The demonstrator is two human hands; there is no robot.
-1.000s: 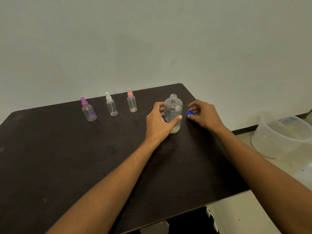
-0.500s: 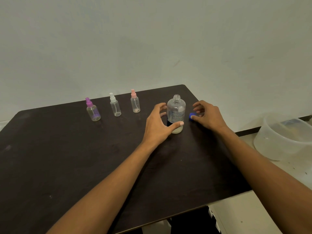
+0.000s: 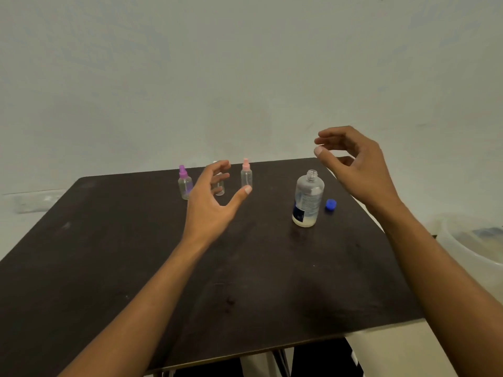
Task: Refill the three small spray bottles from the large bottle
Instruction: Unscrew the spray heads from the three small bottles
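The large clear bottle [image 3: 308,198] stands uncapped on the dark table [image 3: 109,268], a little liquid in its bottom. Its blue cap [image 3: 330,205] lies just to its right. Three small spray bottles stand in a row at the back: purple-topped [image 3: 185,183], white-topped [image 3: 219,186] and pink-topped [image 3: 246,175]. My left hand [image 3: 211,202] hovers open in front of the white-topped bottle and hides part of it. My right hand [image 3: 351,164] is raised, open and empty, above and to the right of the large bottle.
A translucent plastic tub [image 3: 471,246] sits low beside the table's right edge. A plain wall rises directly behind the table. The table's front edge lies close to my body.
My left hand let go of the large bottle and moved left toward the small bottles. My right hand left the blue cap on the table and lifted up.
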